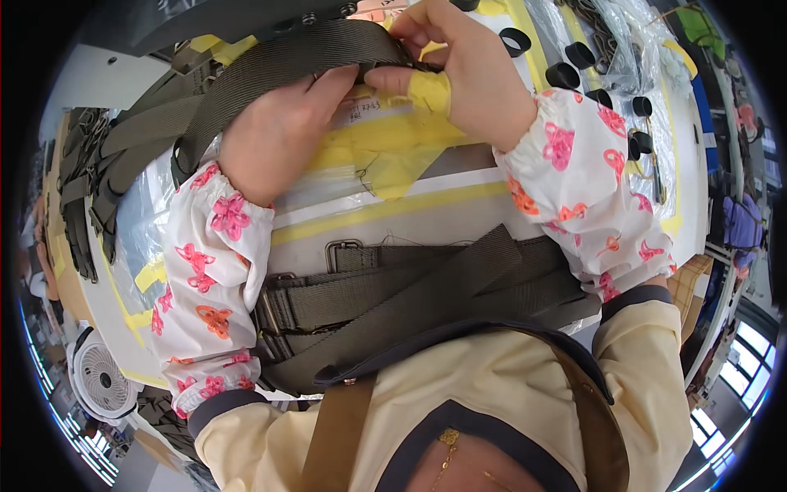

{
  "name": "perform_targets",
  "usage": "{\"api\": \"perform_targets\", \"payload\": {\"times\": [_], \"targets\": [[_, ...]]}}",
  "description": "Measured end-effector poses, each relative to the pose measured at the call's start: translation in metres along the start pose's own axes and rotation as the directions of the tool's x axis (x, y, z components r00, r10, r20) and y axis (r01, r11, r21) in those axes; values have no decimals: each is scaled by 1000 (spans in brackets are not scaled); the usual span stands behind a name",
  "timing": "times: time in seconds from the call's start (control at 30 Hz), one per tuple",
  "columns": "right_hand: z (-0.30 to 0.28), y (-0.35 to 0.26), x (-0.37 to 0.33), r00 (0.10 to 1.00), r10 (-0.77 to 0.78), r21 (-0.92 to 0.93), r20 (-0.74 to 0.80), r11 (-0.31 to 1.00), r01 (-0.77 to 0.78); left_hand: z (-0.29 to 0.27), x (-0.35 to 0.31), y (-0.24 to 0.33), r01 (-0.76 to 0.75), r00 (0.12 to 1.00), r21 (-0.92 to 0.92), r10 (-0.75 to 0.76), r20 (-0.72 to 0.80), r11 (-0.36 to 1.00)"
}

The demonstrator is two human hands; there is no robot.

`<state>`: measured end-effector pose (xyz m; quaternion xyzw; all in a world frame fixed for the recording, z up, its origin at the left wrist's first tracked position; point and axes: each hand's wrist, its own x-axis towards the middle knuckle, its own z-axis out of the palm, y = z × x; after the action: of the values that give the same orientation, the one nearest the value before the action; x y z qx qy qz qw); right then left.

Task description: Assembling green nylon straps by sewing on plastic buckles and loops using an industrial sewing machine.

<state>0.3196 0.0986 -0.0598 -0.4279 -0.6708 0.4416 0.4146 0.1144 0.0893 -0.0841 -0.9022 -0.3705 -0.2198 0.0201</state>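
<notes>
A dark olive webbing strap arches over my left hand and runs to the right, where both hands meet at its edge. My left hand is closed, pinching the strap's lower edge; most of its fingers are behind the webbing. Just to the right, my right hand grips the same strap between thumb and curled fingers. Yellow tape wraps its thumb area. Under the hands lies a work surface covered with clear film and yellow tape, with handwriting on it. Both forearms wear white sleeves with pink and orange butterflies.
Black machine housing overhangs the top left. Folded straps with metal buckles lie along the near edge, and more straps hang at left. Several black rings stand on the right. A white fan is at lower left.
</notes>
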Motion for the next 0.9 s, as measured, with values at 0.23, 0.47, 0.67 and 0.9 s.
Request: {"api": "perform_targets", "payload": {"times": [0.23,0.47,0.67,0.9], "targets": [[-9,19,13,961,-262,-277,88,920,276,8,-1,-1,77,994,-292,-49,102,953],[-14,15,9,995,-13,-65,100,998,19,-4,-2,-4,140,971,-359,-58,230,923],[-9,35,6,989,-99,-267,113,955,126,-8,2,-5,165,974,-353,-98,202,921],[-7,19,27,883,-252,-559,396,697,449,-8,2,1,133,983,-329,-83,161,935]]}}
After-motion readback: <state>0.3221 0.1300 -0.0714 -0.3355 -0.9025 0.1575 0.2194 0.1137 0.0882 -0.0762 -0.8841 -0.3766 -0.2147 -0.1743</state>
